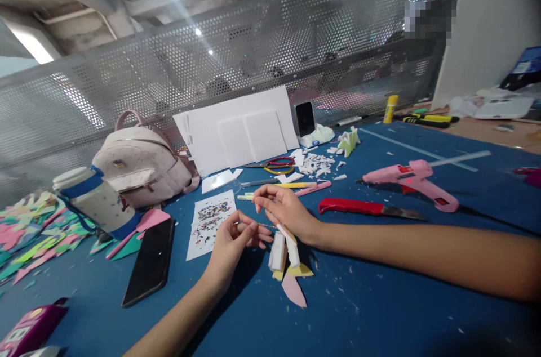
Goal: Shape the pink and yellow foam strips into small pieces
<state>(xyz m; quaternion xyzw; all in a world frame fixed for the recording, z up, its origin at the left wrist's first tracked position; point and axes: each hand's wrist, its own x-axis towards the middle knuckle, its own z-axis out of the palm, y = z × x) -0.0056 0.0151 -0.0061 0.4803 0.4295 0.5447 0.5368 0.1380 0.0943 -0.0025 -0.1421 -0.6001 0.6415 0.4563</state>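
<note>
My left hand [233, 237] has thumb and forefinger pinched together on a thin strand [266, 226], too fine to make out clearly. It reaches across toward my right hand [289, 212], whose fingers are curled and closed; what they grip is too small to tell. Just below the right hand lie white foam pieces [276, 251], with a yellow piece [301, 271] and a pink petal-shaped piece [295, 290] under them. Left of my left hand is a white paper sheet [195, 244] strewn with tiny multicoloured beads or bits.
Right of the hands lie a red-handled knife [350, 206] and a pink glue gun [416, 181] with its cord. Scissors [279, 165], pens and white scraps [315, 165] sit behind. To the left are a black phone [150, 261], a bottle [95, 202] and a backpack [141, 163].
</note>
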